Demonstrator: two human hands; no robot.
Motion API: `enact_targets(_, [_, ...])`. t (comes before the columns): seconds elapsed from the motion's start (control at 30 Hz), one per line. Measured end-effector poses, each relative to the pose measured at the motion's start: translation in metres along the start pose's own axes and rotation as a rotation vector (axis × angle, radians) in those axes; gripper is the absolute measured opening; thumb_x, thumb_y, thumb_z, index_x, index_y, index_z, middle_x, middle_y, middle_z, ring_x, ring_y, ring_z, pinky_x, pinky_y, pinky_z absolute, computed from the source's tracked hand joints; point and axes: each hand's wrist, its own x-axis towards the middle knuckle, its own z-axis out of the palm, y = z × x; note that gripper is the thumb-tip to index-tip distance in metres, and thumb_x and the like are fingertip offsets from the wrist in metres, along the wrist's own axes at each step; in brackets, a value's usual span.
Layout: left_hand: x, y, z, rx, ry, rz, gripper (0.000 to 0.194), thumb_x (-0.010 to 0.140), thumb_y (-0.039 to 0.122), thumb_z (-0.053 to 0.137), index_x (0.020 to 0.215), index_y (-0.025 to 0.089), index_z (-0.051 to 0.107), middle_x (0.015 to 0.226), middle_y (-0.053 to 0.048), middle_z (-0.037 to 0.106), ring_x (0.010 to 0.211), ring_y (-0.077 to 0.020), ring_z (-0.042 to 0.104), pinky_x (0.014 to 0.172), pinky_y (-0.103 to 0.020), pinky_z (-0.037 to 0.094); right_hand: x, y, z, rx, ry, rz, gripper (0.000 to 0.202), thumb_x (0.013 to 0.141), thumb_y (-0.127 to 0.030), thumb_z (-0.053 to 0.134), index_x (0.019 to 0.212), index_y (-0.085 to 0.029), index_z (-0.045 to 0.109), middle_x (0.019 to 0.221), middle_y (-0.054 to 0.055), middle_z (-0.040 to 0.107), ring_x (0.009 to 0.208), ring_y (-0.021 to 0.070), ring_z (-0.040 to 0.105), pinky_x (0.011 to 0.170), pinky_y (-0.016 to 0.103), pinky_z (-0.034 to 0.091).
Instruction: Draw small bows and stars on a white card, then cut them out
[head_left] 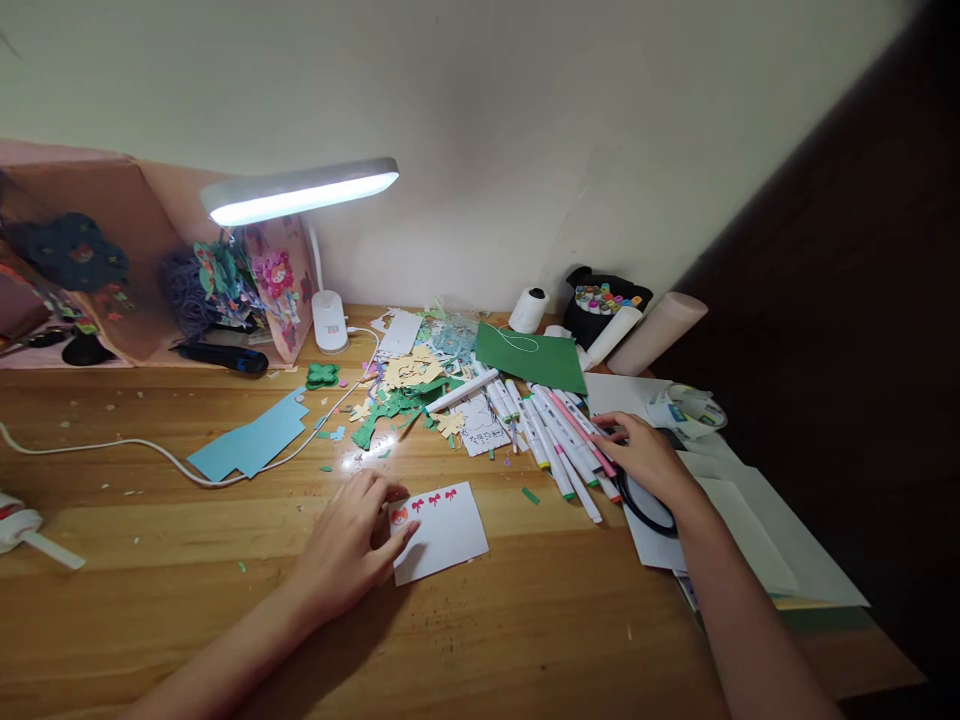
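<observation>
A small white card lies on the wooden table, with a round orange drawing and several red bows along its top edge. My left hand rests at the card's left edge, thumb and fingers apart, the thumb lying over the card. Farther right, my right hand hovers over a heap of white-barrelled markers, its fingers apart at the heap's right side. A pink marker runs toward that hand; whether the fingertips touch it I cannot tell. Black-handled scissors lie partly beneath the right hand.
Behind the markers are green paper, paper scraps, a thread spool and a black marker pot. A lit lamp overhangs the table. Blue paper and a white cable lie left; paper sheets lie right.
</observation>
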Motion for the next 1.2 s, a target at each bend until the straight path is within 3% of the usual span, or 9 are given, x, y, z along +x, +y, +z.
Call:
enact_targets(0.43, [0.001,-0.003,0.002,0.020,-0.013,0.018,0.031,0.078,0.039,0.062,0.102,0.022,0.052,0.104,-0.006,0.054,0.096,-0.0248,0.052,0.080,-0.039,0.042,-0.002,-0.005,-0.007,-0.076,-0.070,0.084,0.025,0.073,-0.031,0.058,0.091,-0.017,0.064,0.082,0.007,0.068,0.071,0.0208,0.062,0.063,0.028,0.045])
enact_targets(0.9, [0.003,-0.006,0.004,0.002,-0.010,0.006,0.034,0.076,0.040,0.065,0.102,0.022,0.053,0.103,-0.004,0.055,0.097,-0.0238,0.051,0.080,-0.037,0.041,-0.005,-0.007,-0.016,-0.160,-0.135,0.134,0.033,0.068,-0.038,0.059,0.092,-0.017,0.066,0.087,0.009,0.068,0.076,0.0245,0.062,0.065,0.030,0.043])
enact_targets(1.03, [0.002,-0.006,0.004,0.002,-0.016,-0.001,0.033,0.076,0.041,0.065,0.102,0.022,0.054,0.102,-0.004,0.054,0.097,-0.0239,0.051,0.080,-0.037,0.041,-0.008,-0.002,-0.027,-0.046,-0.157,0.147,0.024,0.071,-0.038,0.056,0.081,-0.018,0.067,0.074,0.006,0.067,0.068,0.0233,0.060,0.059,0.029,0.041])
enact_targets(1.2, [0.002,-0.006,0.004,-0.005,-0.015,-0.004,0.032,0.077,0.041,0.065,0.101,0.023,0.054,0.103,-0.004,0.055,0.096,-0.0238,0.052,0.080,-0.037,0.041,-0.015,0.002,-0.048,0.368,-0.208,0.224,0.029,0.080,-0.043,0.050,0.065,-0.019,0.055,0.052,-0.002,0.045,0.048,0.0138,0.042,0.046,0.025,0.032])
